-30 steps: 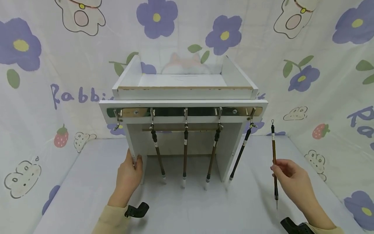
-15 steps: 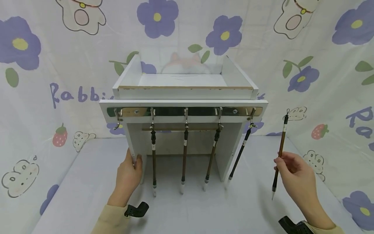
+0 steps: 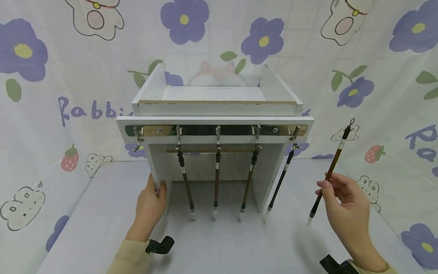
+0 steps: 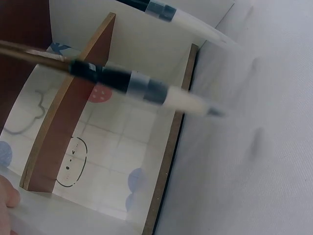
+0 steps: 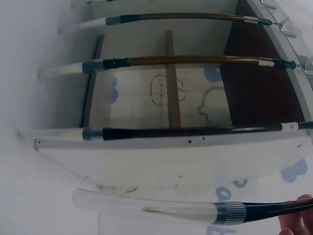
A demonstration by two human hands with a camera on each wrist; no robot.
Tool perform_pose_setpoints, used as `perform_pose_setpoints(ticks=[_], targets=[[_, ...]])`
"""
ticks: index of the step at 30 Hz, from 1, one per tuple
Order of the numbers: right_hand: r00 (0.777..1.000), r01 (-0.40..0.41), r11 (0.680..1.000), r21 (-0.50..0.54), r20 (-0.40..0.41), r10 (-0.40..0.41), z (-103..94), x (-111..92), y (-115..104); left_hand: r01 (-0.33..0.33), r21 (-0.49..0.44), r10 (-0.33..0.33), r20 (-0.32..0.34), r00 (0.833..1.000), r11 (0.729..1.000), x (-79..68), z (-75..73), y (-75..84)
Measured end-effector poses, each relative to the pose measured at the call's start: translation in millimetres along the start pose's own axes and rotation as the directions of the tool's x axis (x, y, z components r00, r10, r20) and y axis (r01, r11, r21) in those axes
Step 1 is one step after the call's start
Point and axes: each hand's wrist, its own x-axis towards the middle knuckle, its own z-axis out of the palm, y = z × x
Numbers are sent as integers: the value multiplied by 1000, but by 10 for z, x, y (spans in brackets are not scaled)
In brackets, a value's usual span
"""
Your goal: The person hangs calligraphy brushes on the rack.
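Note:
My right hand (image 3: 347,209) pinches a Chinese writing brush (image 3: 335,161) by its brown shaft, out to the right of a white shelf unit. The brush leans, its hanging loop up to the right and its tip down to the left. In the right wrist view a clear cap (image 5: 112,203) covers its bristles. With my left hand (image 3: 150,203) I grip the shelf's left side panel (image 3: 158,167), thumb on the inner face. Several more brushes (image 3: 217,179) hang tip down from metal hooks (image 3: 218,139) along the shelf's front; the leftmost hook (image 3: 137,140) stands apart from them.
A white tray-like top (image 3: 212,93) with raised sides crowns the shelf unit. The white tabletop (image 3: 219,251) stretches out in front. Behind hangs a cloth (image 3: 219,49) printed with flowers and animals. A wooden crossbar (image 4: 68,107) spans the shelf's inside.
My right hand's brush has gone from nearly upright to leaning, its loop end swinging up and right, its tip left. The leftmost hanging brush sways. My left hand stays on the panel.

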Motion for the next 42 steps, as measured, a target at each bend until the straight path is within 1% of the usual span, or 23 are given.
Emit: perform_pose_setpoints(ticks=[4, 7, 14, 22, 26, 29, 33, 37, 42], targets=[[996, 89, 989, 121, -17, -88, 93, 21, -179, 0, -6, 0, 0, 1000, 1000, -3, 6, -10], [990, 138, 977, 164, -13, -138, 173, 27, -318, -3, -6, 3, -1, 1000, 1000, -4, 8, -17], [966, 250, 948, 194, 10, -257, 400, 14, -419, -12, -5, 12, 2, 1000, 1000, 1, -4, -20], [925, 344, 915, 209, 90, -369, 649, 23, -698, 2, -1, -2, 7, 1000, 1000, 7, -4, -22], [913, 361, 912, 195, 124, -388, 734, 30, -796, -1, -2, 1, 6, 1000, 1000, 1, -7, -11], [909, 361, 910, 203, 141, -392, 790, 30, -807, 3, -8, -3, 11, 1000, 1000, -4, -10, -6], [906, 354, 909, 219, 162, -392, 875, 12, -712, 14, -12, -13, 14, 1000, 1000, -8, -8, -14], [905, 335, 914, 227, 194, -380, 967, -24, -601, 14, -11, -14, 17, 1000, 1000, -8, -2, -25], [888, 328, 911, 251, 247, -388, 1084, -58, -617, 2, -8, -2, 10, 1000, 1000, -2, -4, -25]])
